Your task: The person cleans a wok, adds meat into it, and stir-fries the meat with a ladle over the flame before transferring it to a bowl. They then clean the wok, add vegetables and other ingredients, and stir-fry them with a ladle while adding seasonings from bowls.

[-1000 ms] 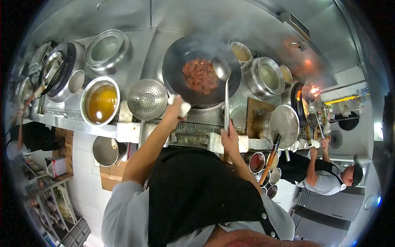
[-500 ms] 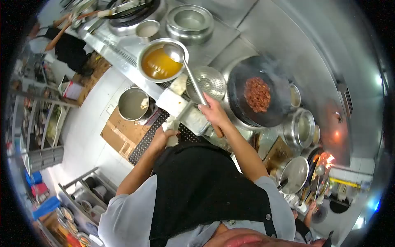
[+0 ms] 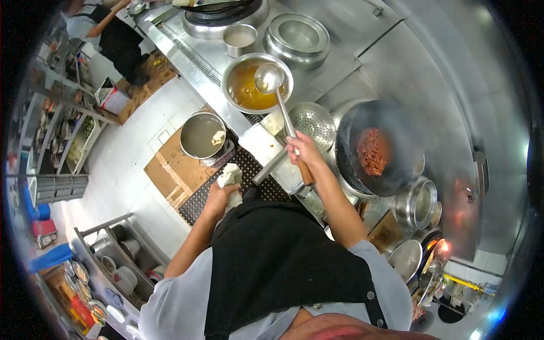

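Observation:
My right hand (image 3: 305,149) is closed round the handle of a long metal ladle (image 3: 270,79), whose wooden end sticks out below my fingers. The ladle's bowl hangs over a steel pot of yellow-orange oil (image 3: 249,90). Down at my waist, my left hand (image 3: 220,198) clutches a crumpled white cloth (image 3: 230,177). To the right of my right hand, a black wok (image 3: 352,164) on the stove holds a heap of reddish-brown meat pieces (image 3: 372,153), with smoke above it. A perforated strainer (image 3: 313,124) rests between the oil pot and the wok.
A pot of cloudy liquid (image 3: 199,139) stands low at the left, near flattened cardboard (image 3: 170,164). Steel containers (image 3: 300,39) line the stove's back. Flames (image 3: 445,246) show at another burner on the right. A person in a dark apron (image 3: 119,48) works at the far left.
The view has shifted, so the stove items sit further right. The meat has slid together into a narrower heap in the wok. Both hands keep their holds.

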Demonstrator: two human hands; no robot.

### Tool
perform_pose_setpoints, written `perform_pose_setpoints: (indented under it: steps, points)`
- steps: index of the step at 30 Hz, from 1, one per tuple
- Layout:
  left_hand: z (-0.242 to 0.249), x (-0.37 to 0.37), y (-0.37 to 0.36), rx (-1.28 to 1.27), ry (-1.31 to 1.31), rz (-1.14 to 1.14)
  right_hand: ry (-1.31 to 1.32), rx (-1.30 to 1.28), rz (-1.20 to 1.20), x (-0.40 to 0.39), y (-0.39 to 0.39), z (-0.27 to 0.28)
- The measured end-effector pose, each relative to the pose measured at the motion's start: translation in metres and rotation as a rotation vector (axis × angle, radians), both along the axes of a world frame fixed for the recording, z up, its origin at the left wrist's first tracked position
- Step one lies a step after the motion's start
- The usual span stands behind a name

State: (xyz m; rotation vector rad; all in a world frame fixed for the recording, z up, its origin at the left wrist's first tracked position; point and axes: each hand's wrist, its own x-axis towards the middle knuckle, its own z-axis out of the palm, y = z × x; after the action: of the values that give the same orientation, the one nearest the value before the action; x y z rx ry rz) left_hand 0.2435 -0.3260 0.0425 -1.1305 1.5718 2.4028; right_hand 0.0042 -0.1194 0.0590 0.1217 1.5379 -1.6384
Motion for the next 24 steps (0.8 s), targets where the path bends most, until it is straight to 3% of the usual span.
perform_pose_setpoints:
  steps: [1,3,4,6,7,10,12,14,17,19,22,24]
  points:
    - [-0.002,-0.008,-0.001,-0.006,0.008,-0.019,0.008,-0.006,-0.019,0.007,0.006,0.012]
    - [-0.009,-0.028,-0.001,0.057,0.042,-0.218,-0.205,-0.368,-0.245,0.027,0.026,0.034]
    - [-0.009,-0.04,0.004,0.054,0.057,-0.258,-0.183,-0.377,-0.281,0.037,0.042,0.046]
    - [-0.007,-0.062,0.021,-0.113,0.161,-0.391,-0.285,-0.639,-0.323,0.061,0.08,0.07]
    - [0.001,-0.077,0.026,-0.191,0.139,-0.508,-0.254,-0.64,-0.377,0.075,0.099,0.081]
    - [0.004,-0.115,0.06,0.019,0.101,-0.648,-0.165,-0.772,-0.503,0.123,0.158,0.111]
    - [0.013,-0.135,0.09,0.183,0.079,-0.69,0.123,-0.289,-0.607,0.146,0.191,0.128]
    - [0.024,-0.151,0.123,0.298,0.05,-0.723,0.387,0.319,-0.521,0.145,0.229,0.129]
    - [-0.009,-0.175,0.171,0.332,0.086,-0.84,0.371,0.355,-0.539,0.137,0.275,0.138]
    - [-0.021,-0.194,0.207,0.38,0.045,-0.878,0.354,0.27,-0.753,0.129,0.294,0.098]
    - [-0.02,-0.225,0.263,0.306,-0.039,-0.756,0.559,0.795,-0.682,0.136,0.312,-0.006]
    - [-0.029,-0.252,0.296,0.258,-0.032,-0.752,0.711,0.839,-0.471,0.173,0.301,-0.019]
